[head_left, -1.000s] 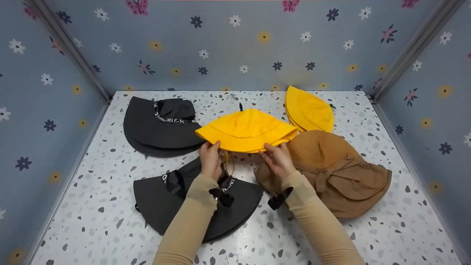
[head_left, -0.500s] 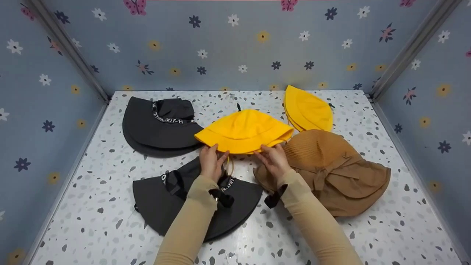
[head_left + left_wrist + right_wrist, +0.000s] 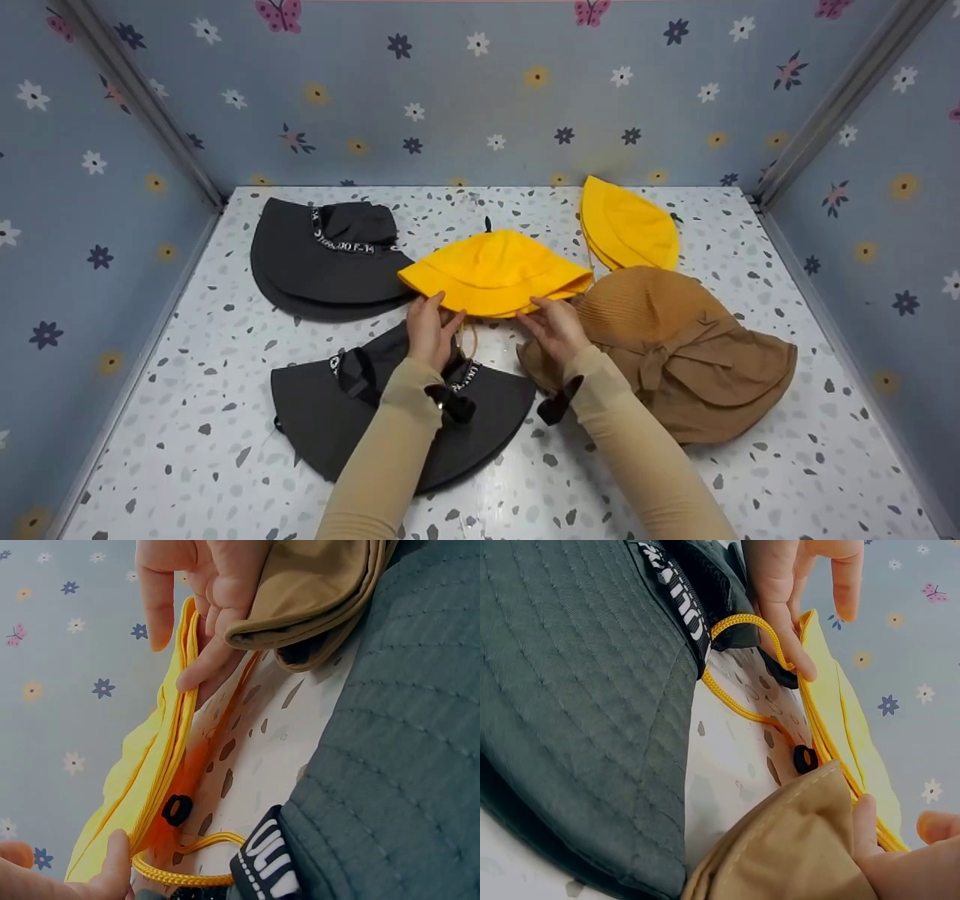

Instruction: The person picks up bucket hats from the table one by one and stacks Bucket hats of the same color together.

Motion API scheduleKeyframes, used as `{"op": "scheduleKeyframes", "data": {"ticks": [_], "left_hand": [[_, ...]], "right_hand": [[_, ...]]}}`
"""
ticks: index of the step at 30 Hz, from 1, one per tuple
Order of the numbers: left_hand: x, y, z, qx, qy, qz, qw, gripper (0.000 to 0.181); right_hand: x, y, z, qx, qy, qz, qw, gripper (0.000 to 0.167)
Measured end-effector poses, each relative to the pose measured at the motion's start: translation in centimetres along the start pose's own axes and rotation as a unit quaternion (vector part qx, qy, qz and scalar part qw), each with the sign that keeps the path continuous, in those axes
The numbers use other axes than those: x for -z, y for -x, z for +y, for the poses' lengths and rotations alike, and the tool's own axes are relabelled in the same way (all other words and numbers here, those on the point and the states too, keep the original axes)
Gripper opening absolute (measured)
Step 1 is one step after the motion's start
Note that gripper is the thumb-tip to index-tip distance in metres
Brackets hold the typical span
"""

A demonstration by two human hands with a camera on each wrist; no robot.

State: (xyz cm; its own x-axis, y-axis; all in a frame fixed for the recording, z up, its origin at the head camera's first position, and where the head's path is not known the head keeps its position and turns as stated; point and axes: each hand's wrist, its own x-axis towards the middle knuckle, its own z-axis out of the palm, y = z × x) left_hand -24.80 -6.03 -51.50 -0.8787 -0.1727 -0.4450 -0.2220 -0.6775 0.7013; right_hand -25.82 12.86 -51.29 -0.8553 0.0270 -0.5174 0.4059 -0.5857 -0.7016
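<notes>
A yellow bucket hat point(image 3: 496, 270) with a small dark stem on its crown lies folded flat, mid-table. My left hand point(image 3: 429, 330) pinches the near brim edge on its left side. Further right, my right hand point(image 3: 559, 328) pinches the same brim. In the left wrist view, thumbs lie along the underside of the layered brim point(image 3: 161, 765). A yellow cord point(image 3: 739, 701) with a black toggle point(image 3: 805, 758) hangs under it. Below my left hand spreads a black sun hat point(image 3: 337, 420); a brown hat with a bow point(image 3: 720, 390) lies beside my right hand.
A second black hat point(image 3: 330, 274) lies folded at the back left, its edge close to the yellow brim. Another yellow hat point(image 3: 637, 225) lies at the back right, touching or nearly touching the brown one. Flower-patterned panels point(image 3: 450, 90) enclose the speckled white table point(image 3: 525, 510).
The yellow hat has come slightly nearer and lower. My right hand has shifted a little left along the brim; my left hand has stayed almost in place.
</notes>
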Motion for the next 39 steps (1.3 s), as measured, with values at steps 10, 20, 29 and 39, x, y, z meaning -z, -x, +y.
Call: {"op": "scheduleKeyframes", "data": {"ticks": [10,20,29,39], "left_hand": [[0.0,0.1,0.1,-0.009,0.035,0.012,0.9993,0.074],[0.2,0.2,-0.1,-0.006,-0.002,-0.005,1.0000,0.066],[0.2,0.1,0.0,0.001,-0.003,-0.017,0.9998,0.066],[0.1,0.4,0.2,-0.005,-0.013,-0.029,0.9995,0.067]], "right_hand": [[-0.1,0.3,-0.3,-0.022,-0.015,0.000,0.9996,0.029],[-0.6,1.3,-0.9,-0.028,-0.007,0.015,0.9995,0.059],[-1.0,2.6,-1.9,-0.032,0.000,0.005,0.9995,0.067],[-1.1,3.4,-3.5,-0.038,-0.008,-0.008,0.9992,0.068]]}}
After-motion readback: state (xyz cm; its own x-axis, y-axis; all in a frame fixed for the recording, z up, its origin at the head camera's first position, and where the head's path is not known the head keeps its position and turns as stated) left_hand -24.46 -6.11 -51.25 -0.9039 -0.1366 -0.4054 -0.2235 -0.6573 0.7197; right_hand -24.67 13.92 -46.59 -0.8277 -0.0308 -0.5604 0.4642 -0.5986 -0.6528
